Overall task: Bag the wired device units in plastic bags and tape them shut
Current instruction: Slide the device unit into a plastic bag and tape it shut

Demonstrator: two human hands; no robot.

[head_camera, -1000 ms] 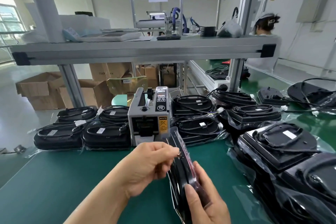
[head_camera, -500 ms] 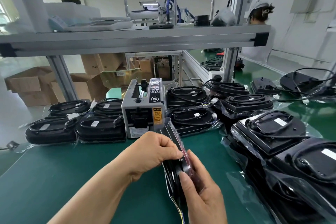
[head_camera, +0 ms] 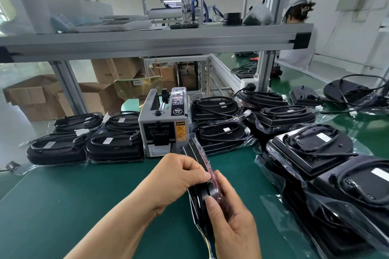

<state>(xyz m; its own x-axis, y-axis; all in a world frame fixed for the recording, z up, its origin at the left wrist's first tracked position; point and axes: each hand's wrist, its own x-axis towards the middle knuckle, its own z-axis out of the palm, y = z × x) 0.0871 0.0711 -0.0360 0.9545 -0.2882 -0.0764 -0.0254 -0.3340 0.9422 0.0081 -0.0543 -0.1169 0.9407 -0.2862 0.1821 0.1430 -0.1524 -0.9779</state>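
- The left hand point(head_camera: 181, 176), fingers curled, pinched the plastic bag point(head_camera: 204, 161) along its top edge, just below the frame's centre.
- The right hand point(head_camera: 233, 225) gripped the wired device unit point(head_camera: 195, 150) inside that bag from the right, its thumb pressed on the near face.
- The unit was held on edge over the green table point(head_camera: 63, 206).
- Just behind it stood a grey tape dispenser point(head_camera: 162, 132).
- A left row of bagged units point(head_camera: 113, 147) and a right pile of bagged units point(head_camera: 315, 153) flanked it.
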